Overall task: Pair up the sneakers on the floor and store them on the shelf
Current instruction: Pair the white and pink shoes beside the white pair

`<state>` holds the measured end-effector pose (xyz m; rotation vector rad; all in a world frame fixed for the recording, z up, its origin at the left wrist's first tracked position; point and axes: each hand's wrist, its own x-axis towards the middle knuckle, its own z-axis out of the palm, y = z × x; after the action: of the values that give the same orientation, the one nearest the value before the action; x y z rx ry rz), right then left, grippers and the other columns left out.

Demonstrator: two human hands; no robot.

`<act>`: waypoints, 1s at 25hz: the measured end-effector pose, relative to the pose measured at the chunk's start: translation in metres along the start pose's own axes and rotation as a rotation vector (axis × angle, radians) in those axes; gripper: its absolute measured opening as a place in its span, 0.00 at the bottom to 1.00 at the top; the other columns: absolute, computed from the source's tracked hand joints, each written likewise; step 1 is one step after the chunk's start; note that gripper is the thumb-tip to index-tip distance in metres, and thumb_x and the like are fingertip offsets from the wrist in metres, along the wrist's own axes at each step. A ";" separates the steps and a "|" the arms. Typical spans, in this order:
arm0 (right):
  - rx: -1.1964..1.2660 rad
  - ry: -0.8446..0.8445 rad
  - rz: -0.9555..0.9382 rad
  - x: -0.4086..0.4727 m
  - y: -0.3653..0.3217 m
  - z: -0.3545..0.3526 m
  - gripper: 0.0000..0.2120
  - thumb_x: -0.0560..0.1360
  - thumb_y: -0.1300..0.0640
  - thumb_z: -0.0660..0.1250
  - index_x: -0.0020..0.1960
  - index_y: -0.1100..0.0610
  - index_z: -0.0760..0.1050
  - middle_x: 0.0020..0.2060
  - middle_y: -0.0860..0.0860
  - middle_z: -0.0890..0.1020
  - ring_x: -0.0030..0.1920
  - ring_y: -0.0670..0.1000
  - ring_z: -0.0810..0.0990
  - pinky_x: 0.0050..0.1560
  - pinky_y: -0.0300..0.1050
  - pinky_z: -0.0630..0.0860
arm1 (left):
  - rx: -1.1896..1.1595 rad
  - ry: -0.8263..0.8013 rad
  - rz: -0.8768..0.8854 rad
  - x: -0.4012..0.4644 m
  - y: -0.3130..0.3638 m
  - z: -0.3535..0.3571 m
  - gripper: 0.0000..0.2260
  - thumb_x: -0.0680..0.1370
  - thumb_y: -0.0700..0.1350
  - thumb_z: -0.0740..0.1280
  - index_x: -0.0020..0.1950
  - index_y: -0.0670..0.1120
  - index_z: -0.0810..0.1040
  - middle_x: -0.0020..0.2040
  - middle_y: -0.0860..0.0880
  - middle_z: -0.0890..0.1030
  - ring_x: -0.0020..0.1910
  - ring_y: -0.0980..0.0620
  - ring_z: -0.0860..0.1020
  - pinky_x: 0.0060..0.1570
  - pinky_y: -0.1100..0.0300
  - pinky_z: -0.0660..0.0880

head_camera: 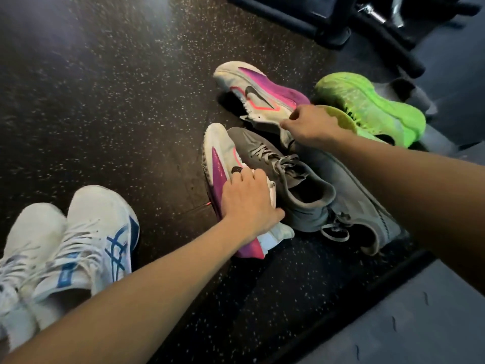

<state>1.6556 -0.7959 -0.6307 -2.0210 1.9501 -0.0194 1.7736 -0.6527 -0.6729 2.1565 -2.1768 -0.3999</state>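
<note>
A: What lies around the hands?

B: A dark speckled floor (105,101) with sneakers scattered on it. At lower left a white pair with blue stripes (86,240) stands side by side, touching. In the middle lie two grey sneakers (296,179), one partly over the other, laces loose. Behind them a neon green sneaker (367,106) lies on its side, sole showing.

A: And the pink ones?

B: The near pink-and-white sneaker (217,164) rests on its side against the front grey one. The left hand (249,203) lies over its collar, fingers (258,177) curled closed on the upper. The far pink-and-white sneaker (262,88) lies beyond the grey ones, tipped on its side. The right hand (309,124) is at its heel, fingers pinched closed on the heel edge.

A: Anything in the way?

B: The grey sneakers sit between the two pink ones, and the right forearm crosses above the rear grey one. The green sneaker is just beside the right hand. Black metal legs of some equipment (367,27) stand at the top right. A grey mat (406,324) fills the lower right corner.

A: Any markings to read?

B: A black swoosh on the side of the far pink sneaker. The crossed blue stripes on the white pair; no lettering is legible.
</note>
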 end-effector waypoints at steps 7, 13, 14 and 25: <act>-0.141 0.113 0.027 0.011 -0.006 0.040 0.31 0.74 0.43 0.65 0.69 0.59 0.61 0.58 0.57 0.80 0.60 0.60 0.77 0.58 0.55 0.69 | -0.013 0.118 -0.014 -0.027 -0.017 -0.006 0.21 0.69 0.58 0.65 0.55 0.49 0.66 0.53 0.49 0.70 0.50 0.48 0.70 0.48 0.53 0.69; -0.217 0.202 -0.017 0.035 -0.016 0.048 0.23 0.78 0.64 0.58 0.72 0.63 0.57 0.57 0.62 0.80 0.56 0.64 0.80 0.44 0.51 0.71 | -0.274 0.205 -0.133 -0.051 -0.077 -0.022 0.13 0.70 0.46 0.66 0.46 0.49 0.62 0.45 0.52 0.66 0.43 0.51 0.66 0.42 0.58 0.63; -0.284 0.216 -0.071 0.037 -0.016 0.047 0.22 0.78 0.66 0.56 0.72 0.64 0.57 0.55 0.63 0.81 0.55 0.65 0.80 0.41 0.50 0.68 | -0.306 0.213 -0.156 -0.056 -0.088 -0.020 0.12 0.70 0.44 0.66 0.47 0.48 0.63 0.45 0.51 0.68 0.43 0.49 0.68 0.41 0.57 0.63; -0.420 0.207 -0.076 0.016 -0.017 0.023 0.14 0.75 0.58 0.65 0.58 0.61 0.68 0.55 0.63 0.81 0.56 0.64 0.80 0.44 0.50 0.68 | -0.569 0.024 -0.338 -0.090 -0.126 -0.017 0.10 0.78 0.44 0.60 0.42 0.53 0.59 0.36 0.54 0.71 0.39 0.45 0.71 0.38 0.53 0.63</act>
<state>1.6785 -0.8064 -0.6518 -2.4443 2.1430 0.1855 1.9022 -0.5649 -0.6710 2.1479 -1.4310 -0.8783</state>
